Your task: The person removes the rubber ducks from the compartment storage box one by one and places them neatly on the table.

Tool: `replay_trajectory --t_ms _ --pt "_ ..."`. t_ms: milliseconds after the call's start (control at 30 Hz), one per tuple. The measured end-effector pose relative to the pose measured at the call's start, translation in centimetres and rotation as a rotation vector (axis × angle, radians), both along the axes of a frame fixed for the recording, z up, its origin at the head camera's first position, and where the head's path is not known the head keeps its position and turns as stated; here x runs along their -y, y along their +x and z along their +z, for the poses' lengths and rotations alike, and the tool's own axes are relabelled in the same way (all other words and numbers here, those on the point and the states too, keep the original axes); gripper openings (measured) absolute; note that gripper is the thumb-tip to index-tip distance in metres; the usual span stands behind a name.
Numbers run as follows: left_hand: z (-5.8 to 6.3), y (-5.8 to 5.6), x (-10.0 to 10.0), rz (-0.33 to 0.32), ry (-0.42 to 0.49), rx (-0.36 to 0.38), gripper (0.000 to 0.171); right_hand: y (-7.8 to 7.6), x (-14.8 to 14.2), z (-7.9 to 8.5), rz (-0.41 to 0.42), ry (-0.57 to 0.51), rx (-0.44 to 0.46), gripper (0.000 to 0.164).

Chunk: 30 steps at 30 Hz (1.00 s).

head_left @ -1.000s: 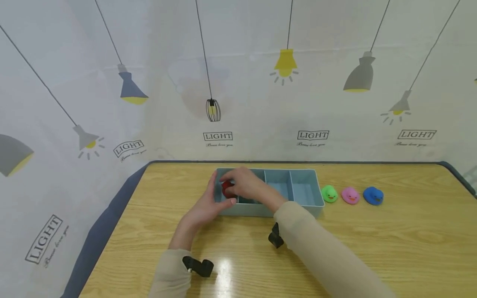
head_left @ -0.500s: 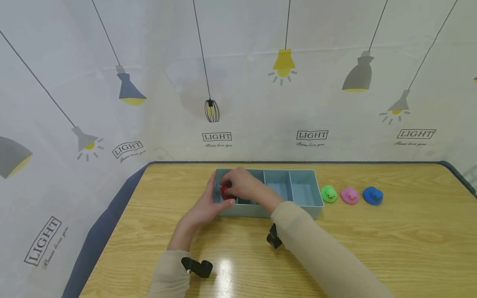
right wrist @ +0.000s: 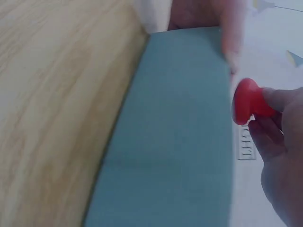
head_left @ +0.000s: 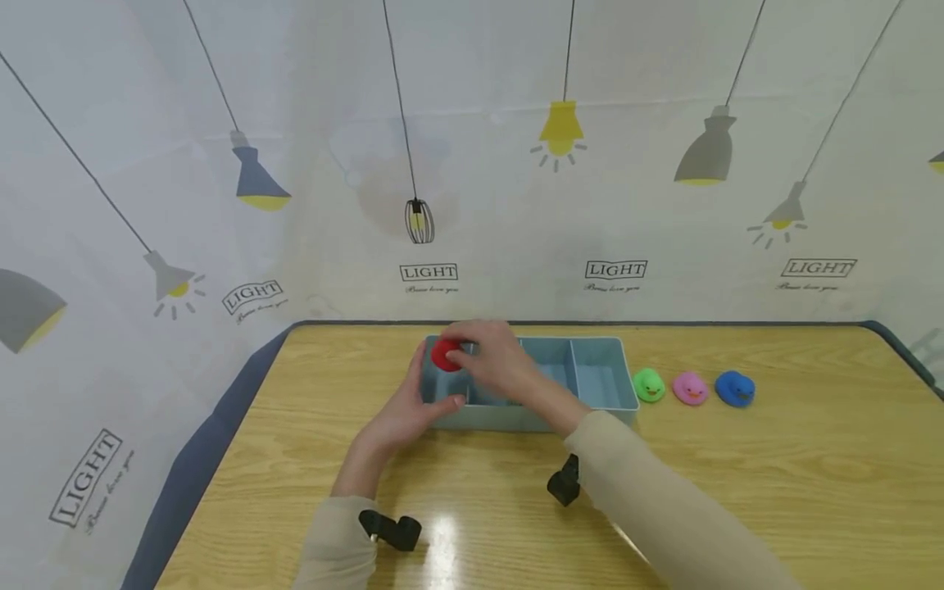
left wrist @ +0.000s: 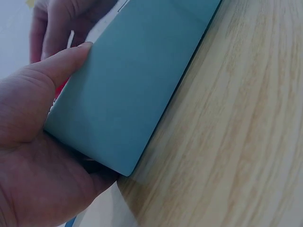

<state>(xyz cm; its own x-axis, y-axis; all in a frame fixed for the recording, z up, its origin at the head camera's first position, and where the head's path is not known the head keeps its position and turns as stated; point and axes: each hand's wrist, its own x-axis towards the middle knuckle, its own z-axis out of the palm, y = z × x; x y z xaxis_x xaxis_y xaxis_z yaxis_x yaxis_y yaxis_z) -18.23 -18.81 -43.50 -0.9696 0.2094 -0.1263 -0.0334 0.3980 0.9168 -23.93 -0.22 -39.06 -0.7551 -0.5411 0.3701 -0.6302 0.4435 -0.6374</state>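
A long blue-grey divided box [head_left: 483, 418] stands near the table's back edge, its length running left to right. My left hand [head_left: 401, 414] grips its left end, with the thumb along the front rim; in the left wrist view that hand [left wrist: 42, 118] wraps round the box's corner. Between thumb and fingers of my right hand [head_left: 496, 356] is a small red rubber duck [head_left: 445, 355], above the leftmost compartment. The right wrist view has the red duck [right wrist: 247, 101] higher than the box's rim, its flat, rounded base turned toward the left hand.
Right of the box, a green duck [head_left: 649, 385], a pink duck [head_left: 690, 388] and a blue duck [head_left: 735, 388] stand in a row on the wooden table [head_left: 737, 483]. A pale curtain [head_left: 501, 188] printed with lamps hangs behind the table.
My right hand has raised the red duck up from inside the leftmost compartment, and the right forearm has shifted slightly right. The left hand keeps its grip on the box's end.
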Motion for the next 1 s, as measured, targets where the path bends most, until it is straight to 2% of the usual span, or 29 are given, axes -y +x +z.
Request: replay_trajectory --t_ms 167,333,633,1000 --pt "0.0 -0.1 -0.2 0.023 -0.037 0.024 0.108 0.3 -2.5 1.6 -0.076 -0.209 -0.118 0.031" --pt "0.0 -0.1 -0.2 0.044 -0.059 0.028 0.109 0.2 -5.2 2.3 -0.090 -0.304 -0.159 0.032" --pt "0.0 0.0 -0.1 0.021 -0.049 0.006 0.107 0.8 -9.2 2.4 -0.156 -0.318 -0.150 0.031" --pt "0.0 0.0 -0.2 0.015 -0.054 0.002 0.105 1.3 -14.0 2.6 -0.225 -0.224 -0.189 0.030"
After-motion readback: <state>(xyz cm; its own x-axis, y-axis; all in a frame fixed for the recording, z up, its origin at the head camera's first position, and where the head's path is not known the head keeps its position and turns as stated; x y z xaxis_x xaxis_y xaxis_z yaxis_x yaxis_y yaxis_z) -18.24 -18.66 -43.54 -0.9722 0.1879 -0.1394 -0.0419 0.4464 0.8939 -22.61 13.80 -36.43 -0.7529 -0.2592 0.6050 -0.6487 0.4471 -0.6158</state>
